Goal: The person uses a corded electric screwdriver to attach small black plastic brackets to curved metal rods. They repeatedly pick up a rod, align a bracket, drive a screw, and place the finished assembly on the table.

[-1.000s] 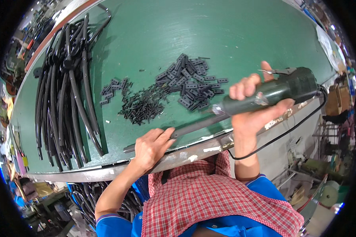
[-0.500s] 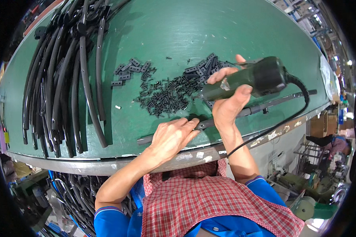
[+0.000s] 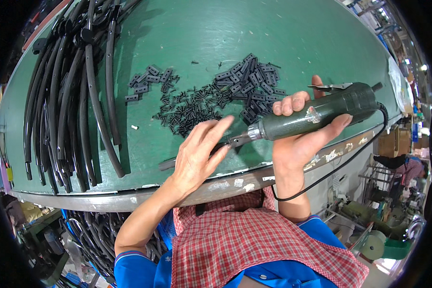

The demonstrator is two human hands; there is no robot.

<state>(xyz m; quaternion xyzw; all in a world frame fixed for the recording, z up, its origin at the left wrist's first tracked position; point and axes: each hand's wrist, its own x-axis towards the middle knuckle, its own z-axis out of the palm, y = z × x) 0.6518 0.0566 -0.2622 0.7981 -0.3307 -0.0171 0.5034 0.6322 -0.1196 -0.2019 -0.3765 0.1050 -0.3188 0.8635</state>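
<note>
A dark green electric screwdriver (image 3: 317,115) lies almost level in my right hand (image 3: 297,149), its fingers and thumb wrapped round the body. The silver nose points left toward my left hand (image 3: 197,153). That hand straddles a slim black tube (image 3: 167,165) at the near side of the table, thumb on the near side and fingers beyond. Its index finger is raised and stretched out. The driver's nose is close to the tube beside the thumb; exact contact cannot be told. Behind my hands lie a heap of small black screws (image 3: 189,110) and a pile of dark grey blocks (image 3: 252,79).
Long curved black tubes (image 3: 72,110) lie stacked on the left of the green table (image 3: 177,38). A few grey blocks (image 3: 149,79) and a small white piece (image 3: 135,127) lie nearby. The driver's black cord (image 3: 341,168) loops over the worn table edge (image 3: 216,187). More tubes (image 3: 96,240) sit below.
The screwdriver has swung down and its nose has come to the tube near my left hand. My left index finger has lifted and spread away from the tube.
</note>
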